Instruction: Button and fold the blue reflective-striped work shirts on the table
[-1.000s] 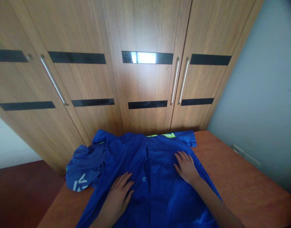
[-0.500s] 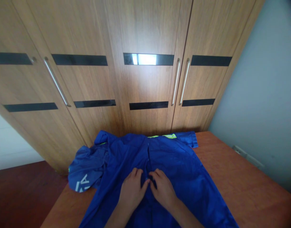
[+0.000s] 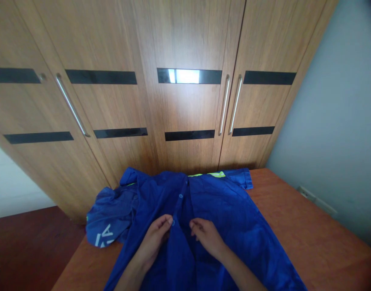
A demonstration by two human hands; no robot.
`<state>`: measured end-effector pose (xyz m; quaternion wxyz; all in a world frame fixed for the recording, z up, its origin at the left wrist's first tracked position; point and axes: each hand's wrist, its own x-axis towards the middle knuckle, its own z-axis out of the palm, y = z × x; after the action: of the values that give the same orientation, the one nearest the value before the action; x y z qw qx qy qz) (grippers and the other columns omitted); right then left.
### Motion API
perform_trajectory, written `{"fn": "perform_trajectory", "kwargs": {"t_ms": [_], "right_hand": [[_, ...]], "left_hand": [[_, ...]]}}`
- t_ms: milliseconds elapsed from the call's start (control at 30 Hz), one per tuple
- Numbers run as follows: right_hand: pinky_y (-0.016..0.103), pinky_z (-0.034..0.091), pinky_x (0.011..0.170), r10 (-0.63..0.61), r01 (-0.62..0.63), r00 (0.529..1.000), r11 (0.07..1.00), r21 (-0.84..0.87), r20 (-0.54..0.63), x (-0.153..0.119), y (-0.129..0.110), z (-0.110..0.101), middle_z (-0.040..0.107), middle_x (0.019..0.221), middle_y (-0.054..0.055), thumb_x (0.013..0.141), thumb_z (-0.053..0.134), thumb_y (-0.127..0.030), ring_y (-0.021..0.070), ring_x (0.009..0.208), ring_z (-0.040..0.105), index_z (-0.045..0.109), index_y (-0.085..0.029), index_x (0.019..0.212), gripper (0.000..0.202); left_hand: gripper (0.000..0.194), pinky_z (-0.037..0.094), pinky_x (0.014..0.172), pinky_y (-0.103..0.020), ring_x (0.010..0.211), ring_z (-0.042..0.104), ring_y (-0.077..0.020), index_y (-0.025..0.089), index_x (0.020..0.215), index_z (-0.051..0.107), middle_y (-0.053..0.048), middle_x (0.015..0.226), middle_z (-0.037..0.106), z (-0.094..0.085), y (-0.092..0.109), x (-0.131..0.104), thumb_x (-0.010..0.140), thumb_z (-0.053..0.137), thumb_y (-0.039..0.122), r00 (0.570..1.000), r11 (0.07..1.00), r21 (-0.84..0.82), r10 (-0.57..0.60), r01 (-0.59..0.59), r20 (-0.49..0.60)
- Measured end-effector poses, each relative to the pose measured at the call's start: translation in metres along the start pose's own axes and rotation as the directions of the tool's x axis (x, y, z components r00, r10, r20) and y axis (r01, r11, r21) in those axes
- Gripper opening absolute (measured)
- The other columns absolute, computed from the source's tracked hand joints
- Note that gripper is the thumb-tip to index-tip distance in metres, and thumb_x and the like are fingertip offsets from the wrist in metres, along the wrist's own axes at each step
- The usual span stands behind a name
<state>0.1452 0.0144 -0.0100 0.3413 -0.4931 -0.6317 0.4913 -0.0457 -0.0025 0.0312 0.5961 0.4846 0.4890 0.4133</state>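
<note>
A blue button-front work garment (image 3: 236,230) lies spread over the wooden surface, its front opening running down the middle. My left hand (image 3: 157,234) pinches the button edge of the opening, close beside a pale button (image 3: 173,222). Farther up that same edge another button (image 3: 181,196) shows. On the other side of the gap, my right hand (image 3: 206,235) has its fingers closed at the opposite front edge. The two edges stand apart between my hands.
A wooden wardrobe (image 3: 188,107) with metal handles and dark strips rises right behind the surface (image 3: 282,210). Blue fabric with white lettering (image 3: 111,218) hangs over the left edge. A pale wall (image 3: 333,133) with a socket (image 3: 306,193) stands to the right.
The two front edges have come apart, and buttons now show. My left hand has moved left with the button edge, while my right hand has shifted only slightly.
</note>
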Motion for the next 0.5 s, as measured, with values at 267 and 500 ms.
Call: {"fn": "perform_trajectory", "kwargs": {"t_ms": [267, 500], "right_hand": [[0.024, 0.048, 0.058, 0.116, -0.122, 0.992, 0.791, 0.6, 0.049, 0.027, -0.034, 0.017, 0.059, 0.086, 0.002, 0.074, 0.062, -0.056, 0.0138, 0.073, 0.059, 0.06, -0.02, 0.103, 0.046], [0.022, 0.043, 0.059, -0.107, 0.112, 0.975, 0.994, -0.015, 0.194, -0.026, -0.028, 0.008, 0.062, 0.075, -0.002, 0.076, 0.064, -0.028, 0.0128, 0.064, 0.057, 0.057, -0.023, 0.116, 0.041]], "left_hand": [[0.036, 0.035, 0.056, -0.02, 0.056, 0.045, -0.01, 0.017, 0.075, 0.057, 0.005, 0.062, 0.051, 0.01, -0.007, 0.0, 0.076, 0.063, 0.053, 0.999, 1.0, 0.0, -0.015, 0.015, -0.037], [0.03, 0.044, 0.071, -0.026, 0.075, 0.058, -0.0181, 0.018, 0.078, 0.063, -0.001, 0.076, 0.063, 0.009, -0.009, -0.014, 0.079, 0.059, 0.048, 0.967, 0.934, 0.319, 0.211, -0.157, -0.14]]}}
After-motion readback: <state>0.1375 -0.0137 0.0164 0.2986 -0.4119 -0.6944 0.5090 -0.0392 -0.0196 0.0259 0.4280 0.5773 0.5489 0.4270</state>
